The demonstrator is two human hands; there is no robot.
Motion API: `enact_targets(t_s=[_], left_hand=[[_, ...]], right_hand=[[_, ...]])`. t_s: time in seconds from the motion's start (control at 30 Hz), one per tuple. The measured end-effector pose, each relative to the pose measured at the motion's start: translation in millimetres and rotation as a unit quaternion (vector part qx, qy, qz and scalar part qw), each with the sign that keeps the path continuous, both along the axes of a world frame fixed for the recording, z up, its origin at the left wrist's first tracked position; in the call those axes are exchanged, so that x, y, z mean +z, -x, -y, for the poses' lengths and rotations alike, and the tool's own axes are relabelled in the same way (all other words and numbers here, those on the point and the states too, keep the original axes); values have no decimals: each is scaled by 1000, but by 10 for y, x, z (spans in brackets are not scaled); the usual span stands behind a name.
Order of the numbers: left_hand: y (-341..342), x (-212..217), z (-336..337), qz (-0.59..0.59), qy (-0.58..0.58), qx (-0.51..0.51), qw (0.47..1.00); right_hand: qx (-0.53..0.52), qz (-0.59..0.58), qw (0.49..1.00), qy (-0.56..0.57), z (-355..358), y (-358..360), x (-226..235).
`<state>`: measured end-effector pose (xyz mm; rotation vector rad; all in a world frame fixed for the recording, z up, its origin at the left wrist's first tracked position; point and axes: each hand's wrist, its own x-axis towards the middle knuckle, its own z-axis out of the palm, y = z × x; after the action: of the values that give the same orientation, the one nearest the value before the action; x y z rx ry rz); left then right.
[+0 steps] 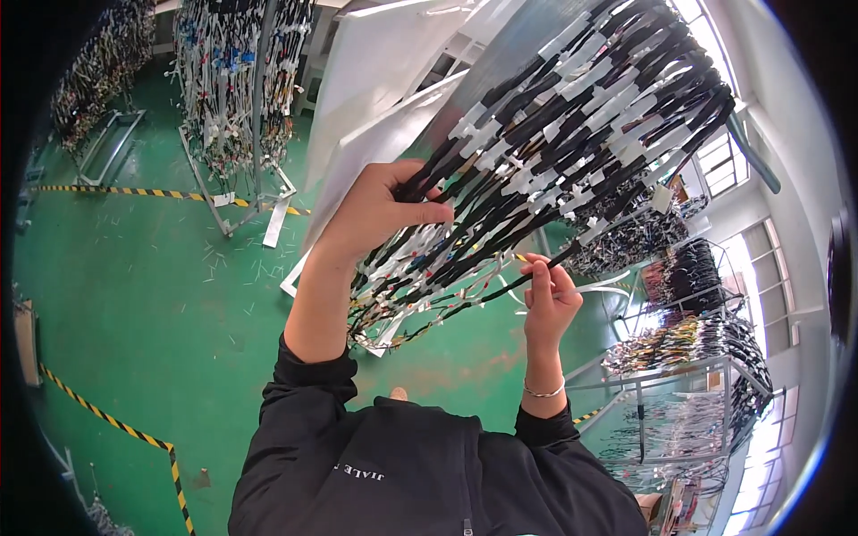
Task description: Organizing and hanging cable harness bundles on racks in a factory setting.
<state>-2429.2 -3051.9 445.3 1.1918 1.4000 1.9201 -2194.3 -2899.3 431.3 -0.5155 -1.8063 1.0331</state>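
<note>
A thick row of black wire harnesses (pixel 572 116), wrapped in places with white tape or labels, hangs in front of me from upper right to lower middle. My left hand (pixel 384 201) is closed round black harness strands at the left edge of the row, its thumb lying across them; some fingers are hidden behind. Lower and to the right, my right hand (pixel 550 290) pinches a single black harness (pixel 487 299) between thumb and fingers. That harness runs down left toward the loose ends with small connectors (pixel 384 317), held a little apart from the rest.
Beside my left forearm stand white panels (pixel 357 116). More harness racks hang at the far left (pixel 237 80) and along the right (pixel 688 393), with metal frames (pixel 201 179) reaching the green floor (pixel 134 295). Yellow-black tape (pixel 107 414) marks the floor, which bears scattered scraps.
</note>
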Motion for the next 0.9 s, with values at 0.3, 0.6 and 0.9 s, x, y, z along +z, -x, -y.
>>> enact_targets(t_s=[0.3, 0.6, 0.9], left_hand=[[-150, 115, -145, 3, 10, -19, 1000], [-102, 17, -163, 45, -19, -29, 998], [-11, 95, -245, 39, -39, -117, 992]], right_hand=[[-7, 24, 1000, -6, 9, 2, 42], [3, 16, 1000, 17, 67, -12, 63], [-2, 9, 1000, -7, 38, 9, 57]])
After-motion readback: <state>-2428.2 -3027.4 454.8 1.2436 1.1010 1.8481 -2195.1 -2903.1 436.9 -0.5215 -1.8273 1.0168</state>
